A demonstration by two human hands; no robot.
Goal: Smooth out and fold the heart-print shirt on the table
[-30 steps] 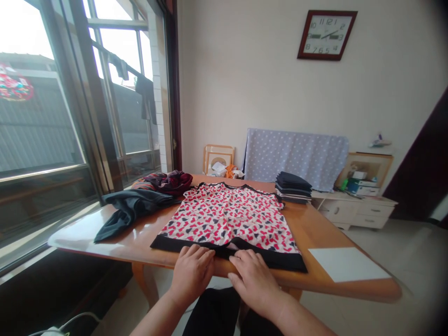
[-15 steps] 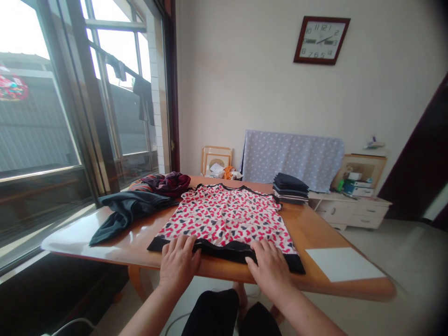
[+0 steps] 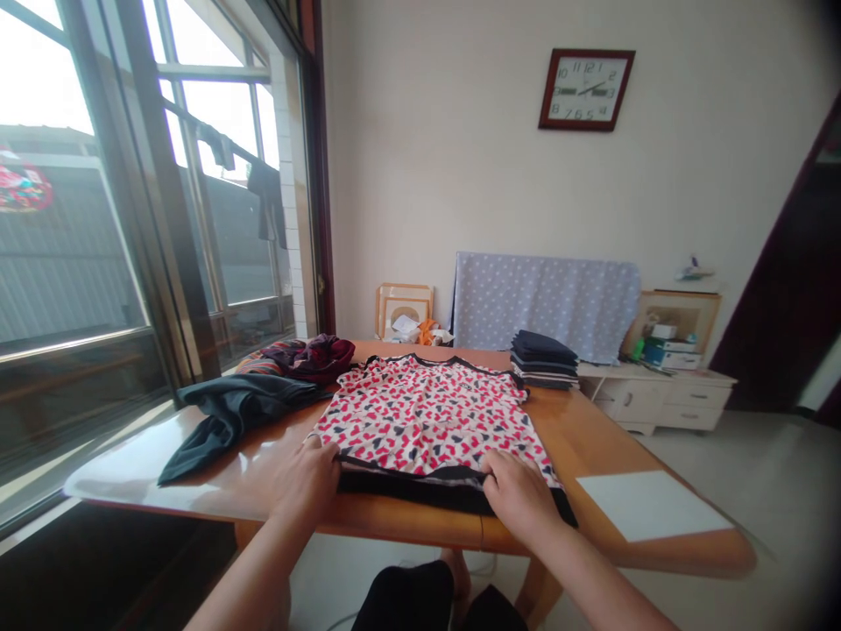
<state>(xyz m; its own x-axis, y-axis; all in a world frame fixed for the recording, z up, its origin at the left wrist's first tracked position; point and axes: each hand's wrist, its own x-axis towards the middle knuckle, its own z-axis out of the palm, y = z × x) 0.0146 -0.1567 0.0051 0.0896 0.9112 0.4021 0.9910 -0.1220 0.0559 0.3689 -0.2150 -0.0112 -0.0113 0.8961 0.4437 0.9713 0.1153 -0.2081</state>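
Observation:
A short-sleeved shirt [image 3: 427, 421] with red and black hearts on white lies spread on the wooden table, its black neckline at the far side and its black hem towards me. My left hand [image 3: 307, 478] is closed on the hem at its left corner. Further right along the same hem, my right hand [image 3: 519, 491] pinches the edge between thumb and fingers. Between the hands the upper layer of the hem is lifted slightly, and the lower black band shows beneath it.
Dark green clothing [image 3: 236, 416] and a maroon patterned garment [image 3: 306, 355] lie crumpled at the left. A stack of folded dark clothes [image 3: 544, 359] stands at the back right. A white sheet [image 3: 653, 504] rests near the right end of the table [image 3: 578, 438].
My left hand has moved left to the hem's corner, and my right hand has shifted slightly right. Fingers that lay flat on the hem are now closed on it.

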